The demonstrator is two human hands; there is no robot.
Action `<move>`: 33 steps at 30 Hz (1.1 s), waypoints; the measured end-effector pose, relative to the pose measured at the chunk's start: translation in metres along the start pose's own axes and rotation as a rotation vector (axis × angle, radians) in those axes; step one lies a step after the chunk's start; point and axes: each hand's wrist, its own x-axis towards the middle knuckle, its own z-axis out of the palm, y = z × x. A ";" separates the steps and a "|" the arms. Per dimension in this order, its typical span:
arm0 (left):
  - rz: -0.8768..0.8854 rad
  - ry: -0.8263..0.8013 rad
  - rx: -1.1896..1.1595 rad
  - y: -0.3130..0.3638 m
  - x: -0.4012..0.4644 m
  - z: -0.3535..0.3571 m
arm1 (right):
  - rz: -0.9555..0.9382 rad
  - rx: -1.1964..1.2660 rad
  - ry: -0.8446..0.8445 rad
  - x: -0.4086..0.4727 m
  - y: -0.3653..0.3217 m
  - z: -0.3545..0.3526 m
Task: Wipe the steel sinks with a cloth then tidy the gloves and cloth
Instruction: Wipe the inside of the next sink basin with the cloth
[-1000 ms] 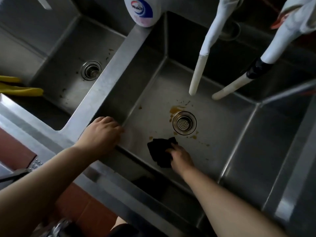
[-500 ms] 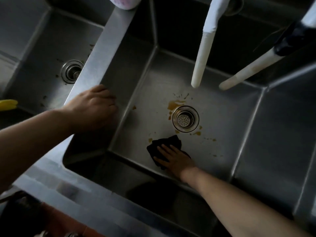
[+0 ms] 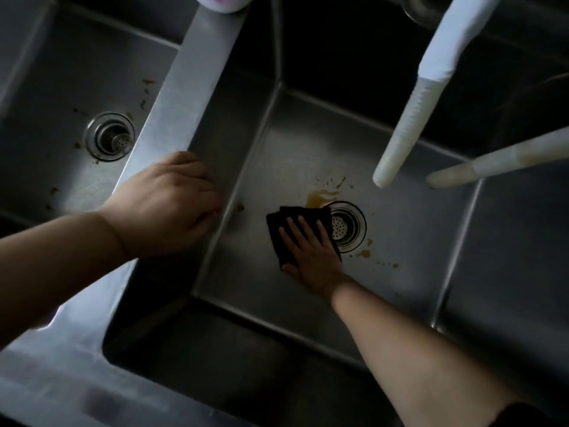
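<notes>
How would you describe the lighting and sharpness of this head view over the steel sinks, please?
Head view: dim overall, with the near wall of the middle steel sink lost in shadow; soft glare streaks the steel divider; the left hand looks slightly motion-blurred, while the right hand flat on the dark folded cloth is sharper; wide-angle distortion bows the sink edges.

The left hand comes in from the left edge on a bare forearm, back of the hand up, fingers bent downward over an edge so their tips are hidden. The right hand reaches up from the lower right on a long bare forearm, lying palm down and flat. Its fingers are straight and slightly spread, pointing away from the person, with the thumb held out to the left.
</notes>
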 end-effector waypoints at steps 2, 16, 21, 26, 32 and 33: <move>-0.004 0.009 -0.010 -0.003 0.000 0.001 | 0.088 0.008 0.014 0.016 0.013 -0.010; 0.006 0.011 -0.086 -0.013 -0.004 0.009 | 0.613 0.198 0.207 0.102 0.099 -0.068; 0.010 0.020 -0.078 -0.010 -0.004 0.005 | 0.534 0.177 0.206 0.098 0.067 -0.054; 0.024 0.025 -0.082 -0.010 -0.006 0.005 | 0.285 0.059 0.151 0.056 0.005 -0.021; 0.012 0.026 -0.054 -0.009 -0.006 0.004 | -0.036 -0.026 0.085 -0.014 -0.068 0.009; 0.010 0.025 -0.052 -0.009 -0.006 0.004 | -0.084 -0.036 0.095 -0.022 -0.078 0.013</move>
